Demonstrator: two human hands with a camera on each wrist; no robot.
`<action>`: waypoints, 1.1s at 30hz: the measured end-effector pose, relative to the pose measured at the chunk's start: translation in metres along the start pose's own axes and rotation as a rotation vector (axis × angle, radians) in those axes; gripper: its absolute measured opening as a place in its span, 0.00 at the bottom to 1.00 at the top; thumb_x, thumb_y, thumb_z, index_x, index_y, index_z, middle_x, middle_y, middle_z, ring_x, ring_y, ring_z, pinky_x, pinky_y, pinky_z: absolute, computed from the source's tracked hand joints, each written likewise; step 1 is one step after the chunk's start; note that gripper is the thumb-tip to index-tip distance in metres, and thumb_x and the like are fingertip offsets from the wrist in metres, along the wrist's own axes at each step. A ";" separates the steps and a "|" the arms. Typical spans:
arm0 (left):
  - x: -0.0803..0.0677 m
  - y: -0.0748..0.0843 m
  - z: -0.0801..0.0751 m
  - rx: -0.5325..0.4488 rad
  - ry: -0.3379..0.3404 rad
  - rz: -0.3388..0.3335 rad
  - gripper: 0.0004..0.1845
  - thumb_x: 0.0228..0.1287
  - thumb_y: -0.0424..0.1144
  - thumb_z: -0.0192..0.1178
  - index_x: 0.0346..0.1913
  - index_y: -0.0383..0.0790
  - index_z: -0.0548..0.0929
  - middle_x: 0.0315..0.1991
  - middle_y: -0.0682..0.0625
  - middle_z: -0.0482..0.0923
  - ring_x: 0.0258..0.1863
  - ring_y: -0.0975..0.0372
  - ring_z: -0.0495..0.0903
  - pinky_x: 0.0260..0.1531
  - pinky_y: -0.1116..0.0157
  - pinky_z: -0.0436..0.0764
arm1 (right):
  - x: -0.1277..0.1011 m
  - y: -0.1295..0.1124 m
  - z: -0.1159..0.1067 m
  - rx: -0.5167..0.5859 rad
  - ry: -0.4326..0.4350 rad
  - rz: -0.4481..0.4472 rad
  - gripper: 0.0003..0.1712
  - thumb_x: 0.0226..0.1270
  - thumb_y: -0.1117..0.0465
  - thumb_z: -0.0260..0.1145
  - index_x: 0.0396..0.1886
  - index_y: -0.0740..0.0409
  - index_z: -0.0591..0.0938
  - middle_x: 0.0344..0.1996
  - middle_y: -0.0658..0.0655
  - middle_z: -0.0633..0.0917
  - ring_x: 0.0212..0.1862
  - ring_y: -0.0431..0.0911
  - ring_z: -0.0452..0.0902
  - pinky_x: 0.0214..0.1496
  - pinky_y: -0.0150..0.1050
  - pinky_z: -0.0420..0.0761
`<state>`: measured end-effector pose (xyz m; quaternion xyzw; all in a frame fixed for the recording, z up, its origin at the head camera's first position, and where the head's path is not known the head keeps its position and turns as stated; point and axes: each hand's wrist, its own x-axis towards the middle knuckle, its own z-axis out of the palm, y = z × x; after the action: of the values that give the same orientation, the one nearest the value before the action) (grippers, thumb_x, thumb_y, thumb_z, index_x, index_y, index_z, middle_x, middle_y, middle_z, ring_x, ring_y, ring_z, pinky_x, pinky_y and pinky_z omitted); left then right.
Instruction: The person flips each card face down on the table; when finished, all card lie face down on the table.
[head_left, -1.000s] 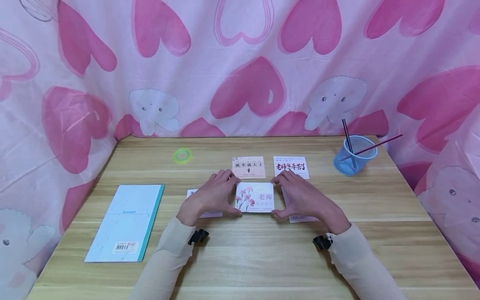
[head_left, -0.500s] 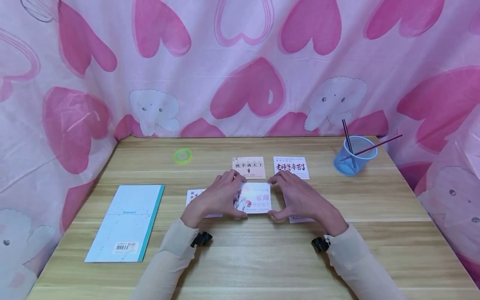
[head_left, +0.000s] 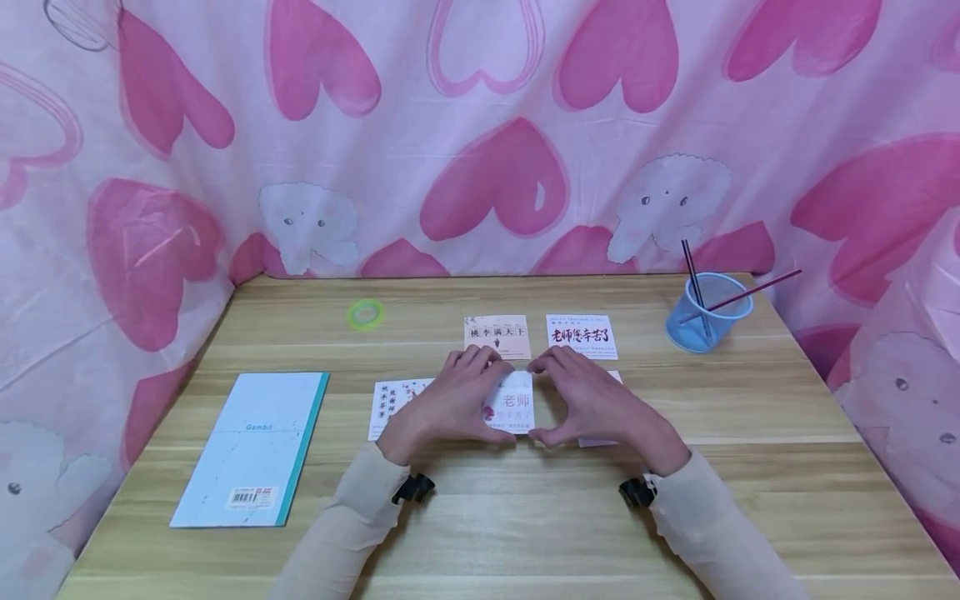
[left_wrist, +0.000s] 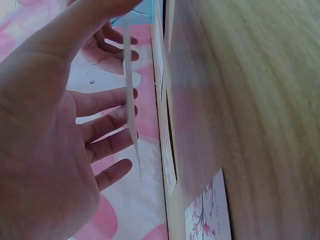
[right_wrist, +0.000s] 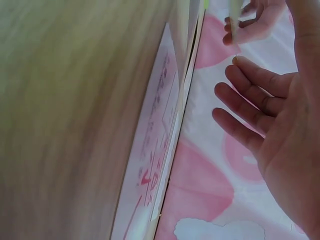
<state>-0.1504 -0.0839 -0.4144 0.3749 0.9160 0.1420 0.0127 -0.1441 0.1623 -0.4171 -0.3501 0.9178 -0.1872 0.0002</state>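
Between the two hands is a white greeting card (head_left: pixel 517 402) with pink flowers and Chinese writing, held above the table. My left hand (head_left: pixel 453 398) grips it by the long edges, fingers at the top and thumb at the bottom, covering its left part. On its right end, my right hand (head_left: pixel 603 400) pinches the corners with fingertip and thumb. The left wrist view shows the card (left_wrist: pixel 129 95) edge-on before the fingers. A printed card (head_left: pixel 386 404) lies partly under the left hand. Another card (head_left: pixel 600 442) is mostly hidden beneath the right.
Two more cards lie behind the hands, a beige card (head_left: pixel 491 325) and a white card with red writing (head_left: pixel 581 322). At the left is a pale blue notebook (head_left: pixel 258 454), with a green ring (head_left: pixel 351 315) farther back. A blue mesh cup (head_left: pixel 684 333) with several thin sticks stands back right.
The held card has shifted slightly left. My left hand has slid right along it, covering more of the flowers and uncovering the card below. My right hand has followed slightly left.
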 end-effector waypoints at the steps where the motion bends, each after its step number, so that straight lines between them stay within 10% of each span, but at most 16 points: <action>1: 0.000 -0.001 -0.001 -0.005 -0.002 -0.006 0.50 0.40 0.71 0.70 0.64 0.45 0.71 0.53 0.53 0.66 0.52 0.61 0.62 0.57 0.56 0.61 | 0.000 0.000 0.000 0.010 -0.015 0.018 0.55 0.39 0.28 0.75 0.63 0.55 0.72 0.55 0.48 0.72 0.56 0.42 0.67 0.61 0.45 0.71; 8: -0.002 -0.002 -0.009 -0.240 0.094 -0.020 0.51 0.40 0.63 0.76 0.68 0.47 0.67 0.54 0.54 0.65 0.52 0.63 0.61 0.52 0.59 0.62 | -0.002 0.001 0.001 0.149 -0.084 0.109 0.61 0.38 0.28 0.76 0.70 0.49 0.64 0.61 0.45 0.69 0.61 0.40 0.63 0.65 0.45 0.66; 14: 0.003 0.013 -0.010 -0.456 0.164 0.033 0.51 0.43 0.64 0.74 0.70 0.55 0.64 0.57 0.55 0.63 0.55 0.62 0.62 0.52 0.60 0.67 | 0.001 -0.008 0.008 0.545 -0.119 0.048 0.61 0.44 0.39 0.80 0.73 0.31 0.53 0.66 0.39 0.63 0.65 0.38 0.61 0.68 0.50 0.62; 19: 0.004 0.021 -0.010 -0.609 0.178 0.018 0.52 0.42 0.62 0.76 0.71 0.61 0.61 0.62 0.51 0.58 0.58 0.60 0.62 0.52 0.56 0.72 | 0.004 -0.011 0.011 0.734 -0.116 -0.002 0.55 0.49 0.45 0.79 0.72 0.37 0.57 0.63 0.42 0.69 0.62 0.40 0.68 0.67 0.50 0.63; 33: -0.003 0.035 -0.035 -0.863 0.171 0.073 0.50 0.48 0.40 0.77 0.71 0.40 0.57 0.64 0.46 0.63 0.60 0.49 0.64 0.55 0.47 0.68 | -0.001 -0.011 0.007 0.501 -0.058 0.154 0.57 0.42 0.31 0.76 0.70 0.38 0.59 0.60 0.40 0.69 0.62 0.41 0.66 0.66 0.53 0.64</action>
<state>-0.1293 -0.0710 -0.3722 0.3544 0.7567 0.5424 0.0872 -0.1354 0.1526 -0.4196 -0.2732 0.8665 -0.3980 0.1273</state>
